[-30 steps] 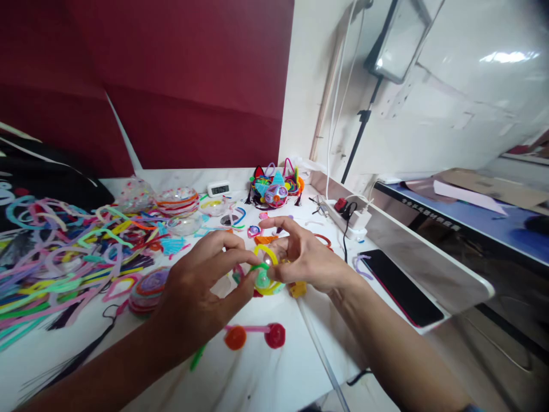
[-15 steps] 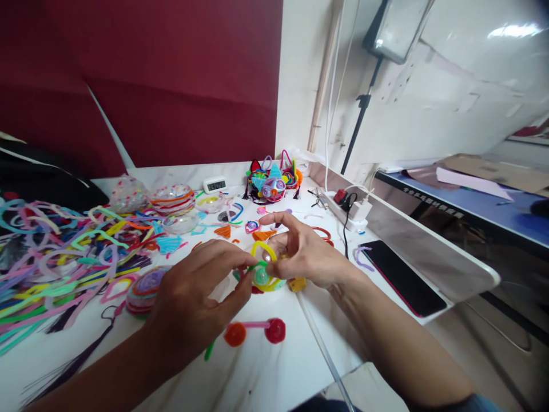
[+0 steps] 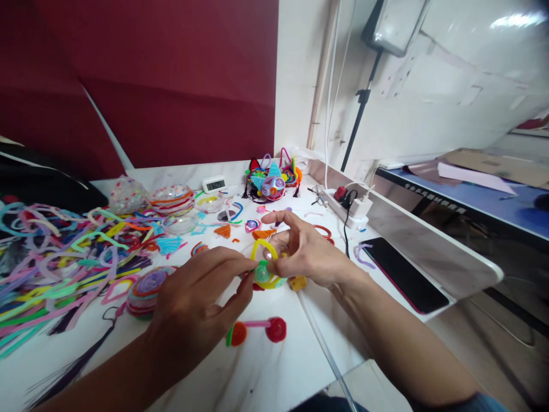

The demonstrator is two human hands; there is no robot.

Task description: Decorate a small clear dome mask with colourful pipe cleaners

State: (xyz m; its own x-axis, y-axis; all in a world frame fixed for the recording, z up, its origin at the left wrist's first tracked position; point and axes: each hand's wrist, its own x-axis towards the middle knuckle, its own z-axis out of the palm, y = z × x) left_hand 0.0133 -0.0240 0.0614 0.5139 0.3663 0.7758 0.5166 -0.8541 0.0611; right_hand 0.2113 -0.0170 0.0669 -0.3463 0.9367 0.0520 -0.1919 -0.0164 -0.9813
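Note:
Over the table front, my left hand pinches a green pipe cleaner, whose loose end hangs below the fingers. My right hand grips a small piece with a yellow pipe-cleaner loop and a pale green, shiny round part. Both sets of fingertips meet at this piece, and the green strand crosses it between them. Fingers hide part of the grip. Just below lies a pink pipe cleaner with an orange coil and a red coil at its ends.
Loose pipe cleaners are heaped at left, beside a coiled round piece and a dark tassel. Colourful finished pieces stand at the back. A power strip and phone lie right. A clear stick crosses the front.
The green pipe cleaner's hanging end has swung right, to beside the orange coil. My fingers stay at the yellow looped piece, and the view has shifted slightly.

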